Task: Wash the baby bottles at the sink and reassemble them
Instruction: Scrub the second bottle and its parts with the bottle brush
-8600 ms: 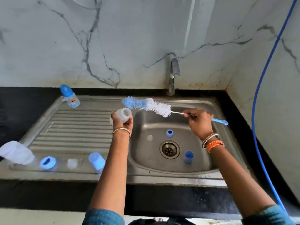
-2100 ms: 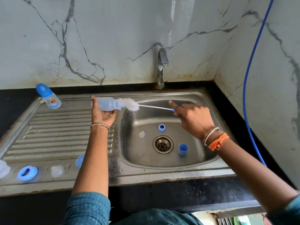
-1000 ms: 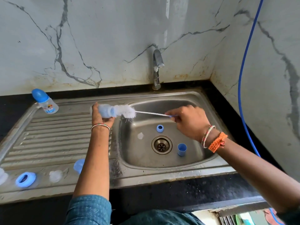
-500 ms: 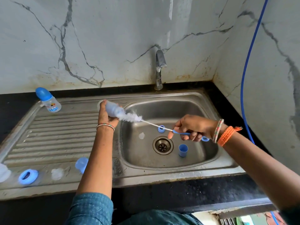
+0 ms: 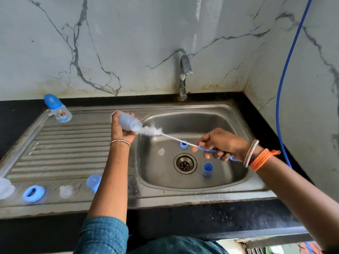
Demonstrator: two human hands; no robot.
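Note:
My left hand (image 5: 121, 132) grips a clear baby bottle body (image 5: 128, 122) over the left rim of the steel sink (image 5: 183, 191), its mouth tilted down to the right. A white-and-blue bottle brush (image 5: 152, 131) is pushed into that mouth. My right hand (image 5: 222, 144) holds the brush's blue handle over the basin. In the basin lie a blue ring (image 5: 184, 145), a clear teat (image 5: 161, 152) and a blue cap (image 5: 208, 169). An assembled bottle with a blue cap (image 5: 58, 109) stands at the drainboard's back left.
Along the drainboard's front edge lie a clear piece (image 5: 5, 187), a blue ring (image 5: 33, 193), a clear teat (image 5: 66, 191) and a blue cap (image 5: 94, 182). The tap (image 5: 184, 77) stands behind the basin, no water running. A blue hose (image 5: 286, 74) hangs on the right wall.
The brush went into the bottle and stays there. The bottle's mouth has tipped downward and my right hand has dropped lower over the basin, pulling the handle down to the right.

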